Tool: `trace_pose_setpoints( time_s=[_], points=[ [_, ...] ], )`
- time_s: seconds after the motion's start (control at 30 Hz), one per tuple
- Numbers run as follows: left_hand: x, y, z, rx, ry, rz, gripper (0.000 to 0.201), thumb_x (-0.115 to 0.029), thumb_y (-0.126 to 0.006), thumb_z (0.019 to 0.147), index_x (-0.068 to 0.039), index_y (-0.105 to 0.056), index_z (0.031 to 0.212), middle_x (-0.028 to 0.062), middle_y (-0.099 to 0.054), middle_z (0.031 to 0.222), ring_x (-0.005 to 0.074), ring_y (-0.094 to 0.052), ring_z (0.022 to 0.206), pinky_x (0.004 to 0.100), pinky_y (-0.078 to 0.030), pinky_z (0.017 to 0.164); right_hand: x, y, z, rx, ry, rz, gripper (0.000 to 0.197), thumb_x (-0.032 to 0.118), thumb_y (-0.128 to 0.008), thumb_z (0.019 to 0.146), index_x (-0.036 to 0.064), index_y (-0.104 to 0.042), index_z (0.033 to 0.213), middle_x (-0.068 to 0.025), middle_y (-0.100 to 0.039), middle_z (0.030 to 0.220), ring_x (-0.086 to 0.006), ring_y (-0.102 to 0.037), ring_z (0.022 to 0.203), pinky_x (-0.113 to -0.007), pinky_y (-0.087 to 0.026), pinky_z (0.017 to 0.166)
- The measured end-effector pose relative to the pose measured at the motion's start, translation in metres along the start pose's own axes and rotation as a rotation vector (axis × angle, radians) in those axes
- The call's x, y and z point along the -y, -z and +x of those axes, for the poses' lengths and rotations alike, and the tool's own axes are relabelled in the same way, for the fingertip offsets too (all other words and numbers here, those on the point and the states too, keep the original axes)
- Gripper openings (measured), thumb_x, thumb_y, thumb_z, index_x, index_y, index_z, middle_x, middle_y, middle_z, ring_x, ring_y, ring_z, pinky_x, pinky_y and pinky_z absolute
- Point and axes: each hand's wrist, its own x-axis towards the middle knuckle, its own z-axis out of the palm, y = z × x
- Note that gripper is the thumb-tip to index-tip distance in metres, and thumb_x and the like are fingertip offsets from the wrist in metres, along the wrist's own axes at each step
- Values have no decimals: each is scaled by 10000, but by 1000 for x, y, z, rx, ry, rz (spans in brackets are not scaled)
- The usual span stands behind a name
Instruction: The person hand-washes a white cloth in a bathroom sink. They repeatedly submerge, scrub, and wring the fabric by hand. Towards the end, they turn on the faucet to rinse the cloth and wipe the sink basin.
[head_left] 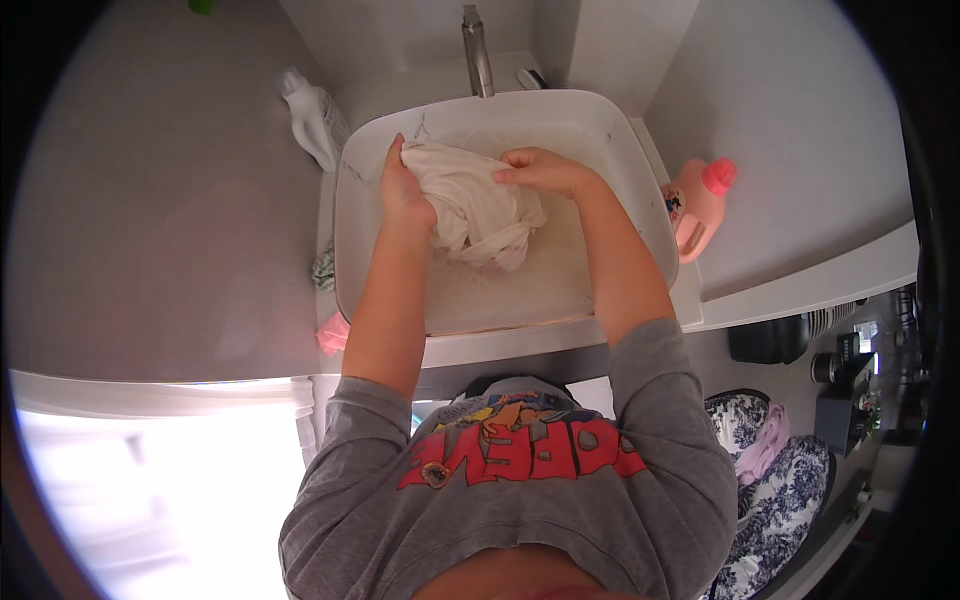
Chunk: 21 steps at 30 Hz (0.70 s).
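A bunched white cloth (470, 205) hangs in folds between my two hands, low over the white rectangular sink (640, 240). It looks wet, and its lower end dips toward cloudy water (565, 265) in the basin. At the cloth's left edge, my left hand (405, 195) is closed on it, thumb side toward the far rim. On its upper right edge, my right hand (540, 170) pinches the fabric between thumb and fingers. Whether the cloth is a garment or a towel, I cannot tell.
Behind the sink's far rim rises a metal faucet (477, 60). A white bottle (312, 120) stands at the left, a pink jug (700, 205) at the right. A pink cloth (333, 332) lies by the near left corner. Walls close in on both sides.
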Motion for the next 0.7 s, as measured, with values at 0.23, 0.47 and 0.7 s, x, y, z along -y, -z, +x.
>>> trace_pose_setpoints(
  time_s=[0.23, 0.47, 0.7],
  points=[
    [-10, 2, -4, -76, -205, 195, 398, -361, -449, 866, -30, -554, 1060, 152, -581, 1083, 295, -566, 1006, 390, -436, 892, 40, 10, -18, -205, 171, 414, 192, 296, -563, 882, 122, -535, 806, 87, -488, 715, -26, -432, 665, -199, -352, 570],
    [6, -5, -15, 120, -436, 1134, 347, -284, -451, 910, -22, -572, 1103, 109, -613, 993, 188, -556, 914, 274, -414, 819, 40, 5, -21, -129, 190, 771, 178, 287, -546, 898, 113, -561, 865, 64, -529, 777, -33, -486, 709, -204, -421, 630],
    [29, 0, -3, 147, -589, 1161, 412, -363, -552, 880, 3, -589, 1066, 56, -627, 877, 117, -541, 794, 252, -441, 721, 39, 0, -10, -251, 137, 564, 226, 305, -547, 892, 86, -586, 851, 56, -555, 796, -54, -512, 743, -243, -429, 621]
  ],
)
